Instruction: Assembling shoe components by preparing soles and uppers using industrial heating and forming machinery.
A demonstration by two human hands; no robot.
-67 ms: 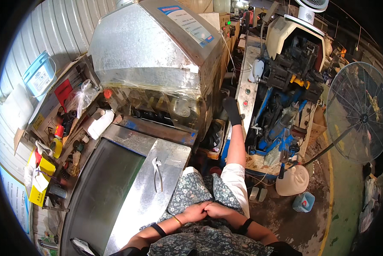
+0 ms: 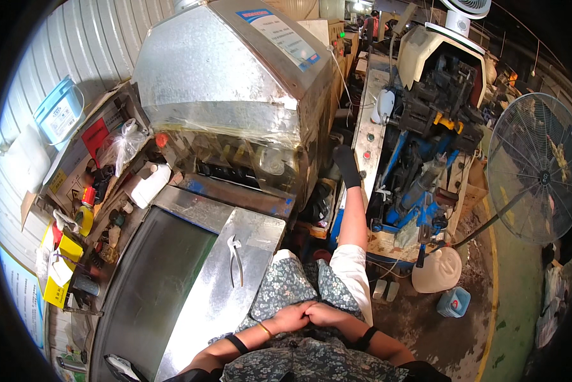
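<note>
White glare washes across the flat silver metal sheet and glints on the angular grey metal hood. Fisheye distortion bows the ribbed white metal wall; the dim right edge seems soft, perhaps blurred.

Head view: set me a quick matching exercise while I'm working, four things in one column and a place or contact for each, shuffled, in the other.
Things:
1. Pliers
2. Left hand
3. Handled blue bucket
4. Large round fan

Places and contacts:
A. At the far right of the view
B. Touching the right hand
C. Lying on the bare metal panel
D. At the upper left, near the corrugated wall

Right pairs: 1-C, 2-B, 3-D, 4-A
</note>
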